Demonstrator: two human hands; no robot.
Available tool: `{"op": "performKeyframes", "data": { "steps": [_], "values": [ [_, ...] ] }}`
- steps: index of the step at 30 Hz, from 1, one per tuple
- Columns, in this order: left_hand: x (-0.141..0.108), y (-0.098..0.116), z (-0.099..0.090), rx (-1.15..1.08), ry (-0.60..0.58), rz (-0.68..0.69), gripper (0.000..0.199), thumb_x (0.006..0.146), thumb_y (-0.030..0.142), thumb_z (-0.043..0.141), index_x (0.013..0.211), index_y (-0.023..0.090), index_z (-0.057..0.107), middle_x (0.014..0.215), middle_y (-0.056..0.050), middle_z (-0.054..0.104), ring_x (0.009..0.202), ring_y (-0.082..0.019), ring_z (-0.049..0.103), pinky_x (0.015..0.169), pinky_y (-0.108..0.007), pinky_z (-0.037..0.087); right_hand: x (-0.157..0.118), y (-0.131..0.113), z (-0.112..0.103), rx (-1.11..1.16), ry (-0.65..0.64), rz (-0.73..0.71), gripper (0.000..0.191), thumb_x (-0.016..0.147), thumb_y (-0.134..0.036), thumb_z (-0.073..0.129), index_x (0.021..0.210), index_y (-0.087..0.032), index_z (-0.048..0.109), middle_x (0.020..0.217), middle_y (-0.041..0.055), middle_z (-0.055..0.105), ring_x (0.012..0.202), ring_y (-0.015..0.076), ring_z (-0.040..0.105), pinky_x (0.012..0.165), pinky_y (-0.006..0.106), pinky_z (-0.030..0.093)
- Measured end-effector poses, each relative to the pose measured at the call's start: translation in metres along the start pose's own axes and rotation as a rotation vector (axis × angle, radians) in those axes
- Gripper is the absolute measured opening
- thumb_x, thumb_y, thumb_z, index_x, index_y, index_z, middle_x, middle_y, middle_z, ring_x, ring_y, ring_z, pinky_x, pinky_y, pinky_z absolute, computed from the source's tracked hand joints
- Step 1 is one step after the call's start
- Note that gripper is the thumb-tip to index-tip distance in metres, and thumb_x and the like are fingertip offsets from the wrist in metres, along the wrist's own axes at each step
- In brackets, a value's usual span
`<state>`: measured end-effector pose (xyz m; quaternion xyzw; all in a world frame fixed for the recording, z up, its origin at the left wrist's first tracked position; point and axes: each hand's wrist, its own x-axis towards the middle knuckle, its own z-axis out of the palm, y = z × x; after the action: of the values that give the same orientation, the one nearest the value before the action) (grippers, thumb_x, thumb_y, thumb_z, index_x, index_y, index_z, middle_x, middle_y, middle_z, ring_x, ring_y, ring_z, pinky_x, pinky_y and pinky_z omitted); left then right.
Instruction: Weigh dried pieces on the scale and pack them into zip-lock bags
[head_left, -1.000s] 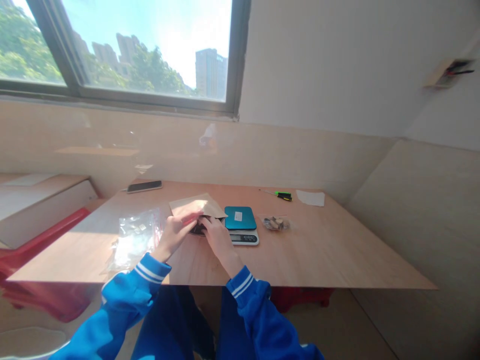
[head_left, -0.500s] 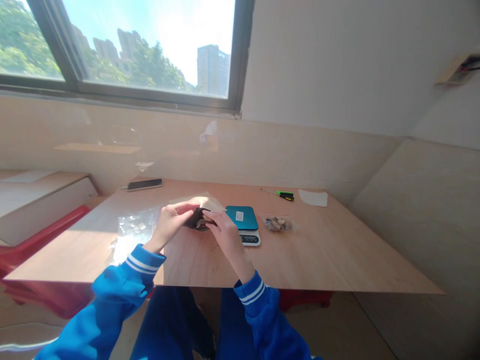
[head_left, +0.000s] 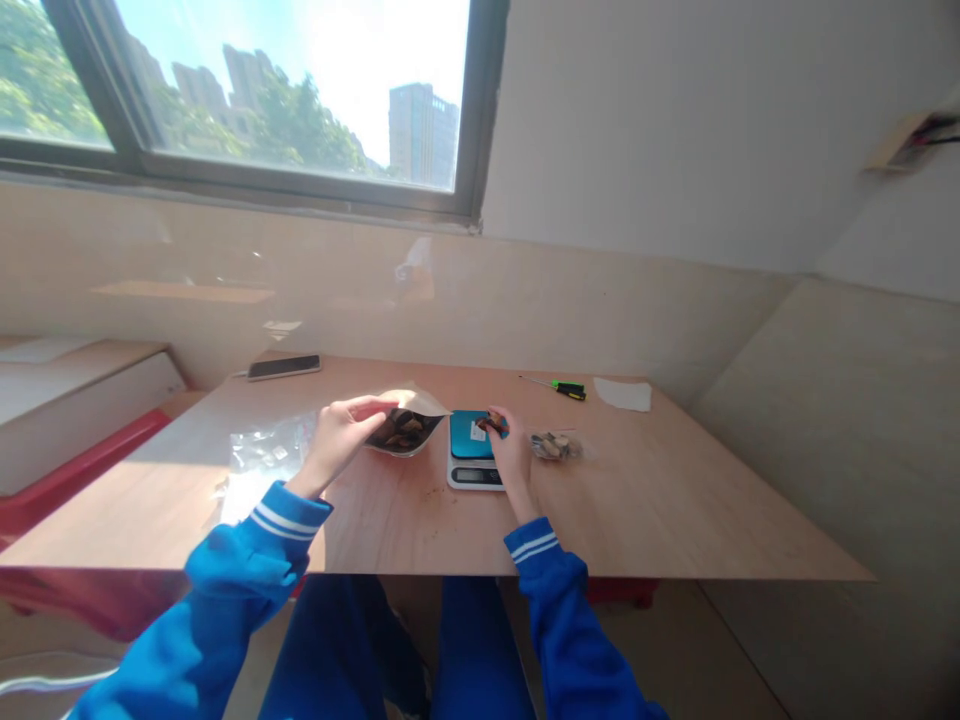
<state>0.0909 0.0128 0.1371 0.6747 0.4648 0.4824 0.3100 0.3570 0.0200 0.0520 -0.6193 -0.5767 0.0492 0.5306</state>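
Observation:
My left hand (head_left: 346,428) pinches the rim of an opened bag (head_left: 421,402), which holds dark brown dried pieces (head_left: 405,428). To its right is a digital kitchen scale (head_left: 466,432) with a blue-green top, a white label and a grey display. Over the scale's plate, my right hand (head_left: 513,446) has its fingers closed on a few dark brown dried pieces (head_left: 492,424), of a kind I cannot make out. Whether they touch the plate is hard to see. Just right of that hand lies a small clear bag (head_left: 555,446) of paler dried slices.
Clear plastic bags (head_left: 266,455) lie left on the wooden table (head_left: 637,510). At the back are a phone (head_left: 283,367), two screwdrivers (head_left: 568,389) and white paper (head_left: 622,394). Crumbs (head_left: 433,492) dot the wood before the scale. A red stool (head_left: 112,605) stands below.
My right hand has come out of the bag and moved right, over the scale, with dark pieces in its fingers. My left hand still holds the bag's rim.

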Motion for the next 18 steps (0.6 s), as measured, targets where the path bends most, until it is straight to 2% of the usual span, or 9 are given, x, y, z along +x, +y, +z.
{"op": "performKeyframes", "data": {
  "steps": [3,6,12,18],
  "values": [
    [-0.002,-0.001,0.001,0.006,-0.01,-0.004,0.031,0.072,0.03,0.064,0.096,0.015,0.075,0.097,-0.008,0.076,0.094,-0.026,0.071,0.088,-0.038,0.054,0.006,0.022,0.011,-0.078,-0.03,-0.003,0.034,0.077,-0.008,0.05,0.108,-0.016,0.065,0.11,0.012,0.067,0.104,0.0247,0.06,0.093,0.041,0.047],
    [-0.004,-0.001,0.0,0.034,-0.003,0.009,0.03,0.072,0.03,0.063,0.096,0.016,0.075,0.097,-0.008,0.076,0.094,-0.025,0.071,0.088,-0.038,0.054,0.006,0.031,0.018,-0.083,-0.081,-0.029,0.036,0.075,-0.007,0.05,0.106,-0.018,0.065,0.107,0.0094,0.068,0.101,0.0234,0.062,0.093,0.04,0.047],
    [-0.005,0.0,0.0,0.04,-0.015,0.011,0.028,0.073,0.027,0.062,0.096,0.015,0.075,0.099,-0.007,0.076,0.094,-0.024,0.071,0.088,-0.035,0.054,0.002,0.028,0.021,-0.084,-0.124,-0.059,0.036,0.077,-0.008,0.051,0.108,-0.019,0.067,0.118,0.0104,0.065,0.114,0.025,0.057,0.1,0.043,0.041],
    [-0.007,-0.001,-0.002,0.033,-0.038,0.02,0.028,0.074,0.026,0.061,0.096,0.015,0.075,0.098,-0.007,0.076,0.094,-0.024,0.071,0.088,-0.035,0.054,0.004,0.024,0.017,-0.031,-0.152,-0.049,0.028,0.077,-0.019,0.061,0.103,-0.018,0.07,0.103,0.0116,0.069,0.097,0.0268,0.062,0.089,0.041,0.047]
  ]
}}
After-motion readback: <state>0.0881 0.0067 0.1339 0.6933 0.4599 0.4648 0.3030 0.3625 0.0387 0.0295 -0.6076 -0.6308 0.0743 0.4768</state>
